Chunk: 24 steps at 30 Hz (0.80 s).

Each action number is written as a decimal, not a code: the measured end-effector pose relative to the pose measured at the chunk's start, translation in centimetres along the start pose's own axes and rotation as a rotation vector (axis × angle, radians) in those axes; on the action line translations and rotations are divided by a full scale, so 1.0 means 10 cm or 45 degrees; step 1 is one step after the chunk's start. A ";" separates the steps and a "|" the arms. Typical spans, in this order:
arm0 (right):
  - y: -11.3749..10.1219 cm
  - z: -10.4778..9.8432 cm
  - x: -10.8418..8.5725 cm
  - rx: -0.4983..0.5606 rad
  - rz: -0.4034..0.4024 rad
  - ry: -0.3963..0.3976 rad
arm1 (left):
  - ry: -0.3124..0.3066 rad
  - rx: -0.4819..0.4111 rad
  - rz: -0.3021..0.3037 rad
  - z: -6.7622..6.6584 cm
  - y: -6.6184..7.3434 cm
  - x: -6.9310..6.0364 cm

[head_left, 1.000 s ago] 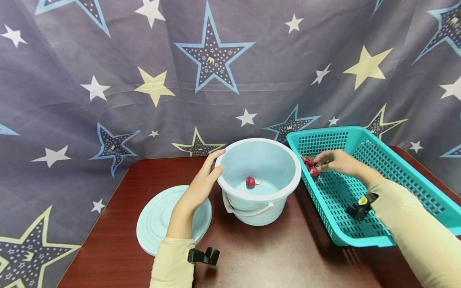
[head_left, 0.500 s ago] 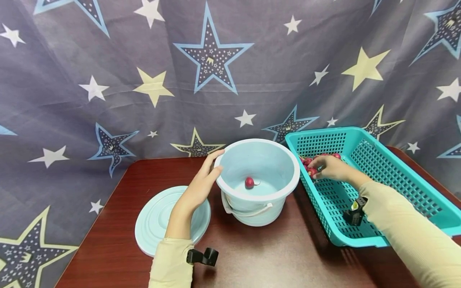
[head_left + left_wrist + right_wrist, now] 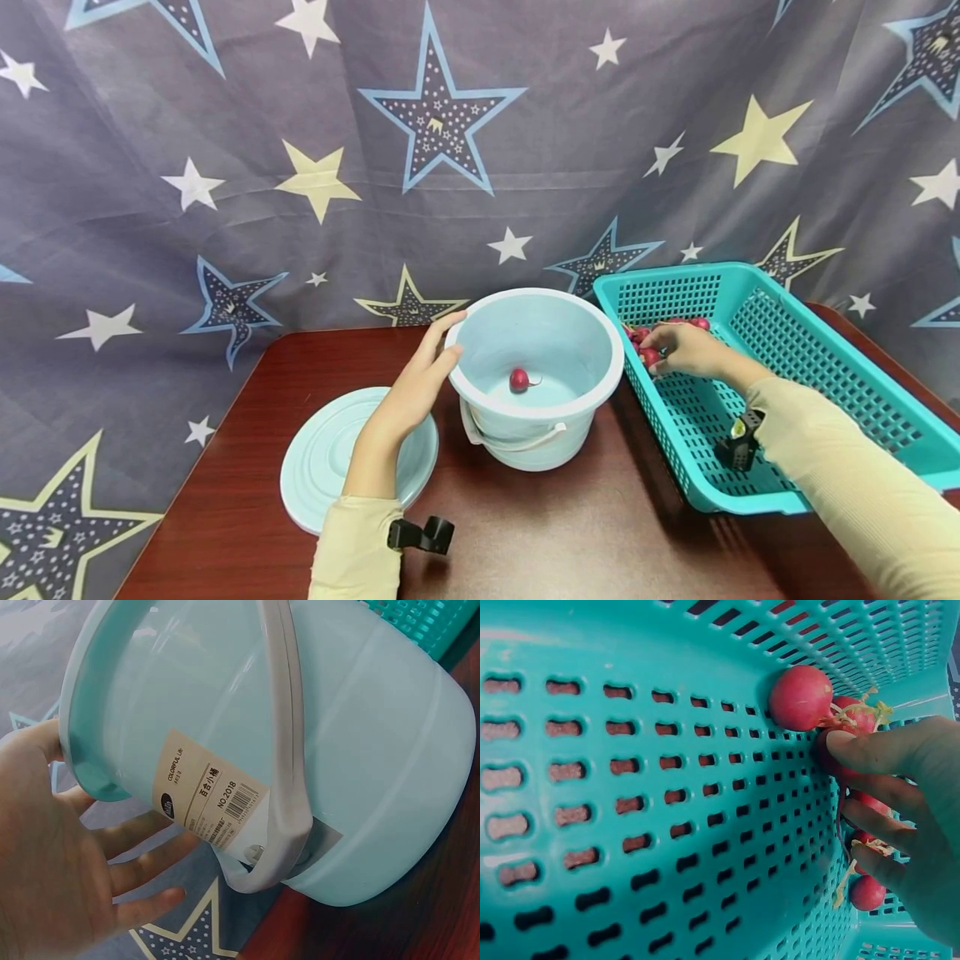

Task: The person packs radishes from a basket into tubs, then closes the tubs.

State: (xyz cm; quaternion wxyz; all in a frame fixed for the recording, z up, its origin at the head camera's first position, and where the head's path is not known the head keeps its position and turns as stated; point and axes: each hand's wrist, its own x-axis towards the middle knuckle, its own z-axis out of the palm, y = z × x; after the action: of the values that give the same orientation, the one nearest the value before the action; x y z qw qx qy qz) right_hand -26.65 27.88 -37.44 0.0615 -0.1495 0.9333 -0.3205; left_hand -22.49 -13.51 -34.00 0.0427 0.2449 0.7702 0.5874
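Observation:
My left hand (image 3: 417, 385) touches the left rim of a pale blue bucket (image 3: 534, 425). Its fingers lie loosely straight along the outside, as the left wrist view shows; thumb and forefinger tips are partly hidden by the rim. Inside the bucket lies one red radish (image 3: 519, 380) with a thin root. My right hand (image 3: 688, 350) is down in a teal plastic basket (image 3: 832, 358), pinching a radish (image 3: 823, 756) between thumb and fingers. Several other radishes sit around it, one round radish (image 3: 801, 697) just beyond the thumb; my fingers partly cover the rest.
A round pale blue lid (image 3: 322, 467) lies flat on the dark red table (image 3: 585, 533), left of the bucket. The bucket's handle (image 3: 517, 446) hangs down in front. A grey curtain with stars (image 3: 247, 167) stands behind the table.
My right hand has shifted slightly left and closed in on the radishes, uncovering more of them behind it. The left hand and the bucket stay in place.

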 end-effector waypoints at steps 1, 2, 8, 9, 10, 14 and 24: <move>0.00 -0.01 0.00 -0.009 0.012 0.006 | 0.000 0.001 -0.001 0.00 0.00 0.00; -0.01 -0.01 -0.01 -0.017 0.027 0.014 | 0.000 0.001 -0.002 0.00 0.00 0.00; -0.06 -0.05 -0.03 -0.009 0.120 0.062 | -0.001 0.007 0.001 0.01 0.00 0.00; -0.07 -0.06 -0.03 -0.004 0.131 0.070 | 0.000 0.009 0.002 0.01 0.00 0.00; -0.08 -0.07 -0.03 0.001 0.139 0.078 | 0.001 0.011 0.003 0.01 0.00 0.00; -0.11 -0.10 -0.04 0.018 0.151 0.119 | 0.003 0.013 0.006 0.00 0.00 0.01; -0.20 -0.12 -0.05 0.094 0.135 0.207 | 0.011 0.021 -0.005 0.00 -0.01 0.01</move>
State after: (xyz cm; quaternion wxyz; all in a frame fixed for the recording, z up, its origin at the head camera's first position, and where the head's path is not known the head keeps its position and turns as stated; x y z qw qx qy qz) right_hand -25.96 27.21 -35.30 0.0078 -0.0709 0.9294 -0.3622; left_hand -22.57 -13.51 -34.03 0.0384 0.2412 0.7757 0.5819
